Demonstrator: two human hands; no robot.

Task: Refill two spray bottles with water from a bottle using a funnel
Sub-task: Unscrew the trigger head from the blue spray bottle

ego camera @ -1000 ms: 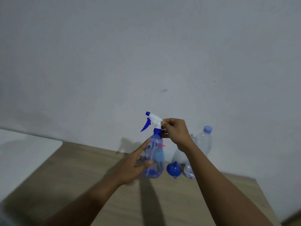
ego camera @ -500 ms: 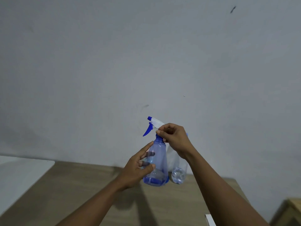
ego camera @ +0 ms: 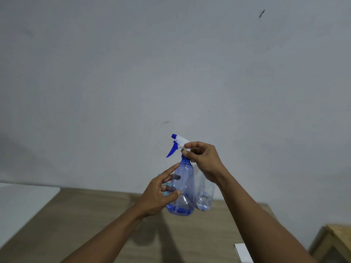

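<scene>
Upright blue spray bottle (ego camera: pixel 185 188), water bottle (ego camera: pixel 205 198) behind

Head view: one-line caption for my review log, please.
The left hand holds a blue spray bottle while the right hand pinches its trigger head; a clear water bottle stands behind.

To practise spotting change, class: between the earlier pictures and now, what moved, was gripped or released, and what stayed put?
The small blue funnel, seen a second ago beside the translucent blue spray bottle, no longer shows; the clear plastic water bottle now sits partly hidden close behind it. Unchanged: left hand holds the bottle's body, right hand pinches its white trigger head; nothing released.
</scene>
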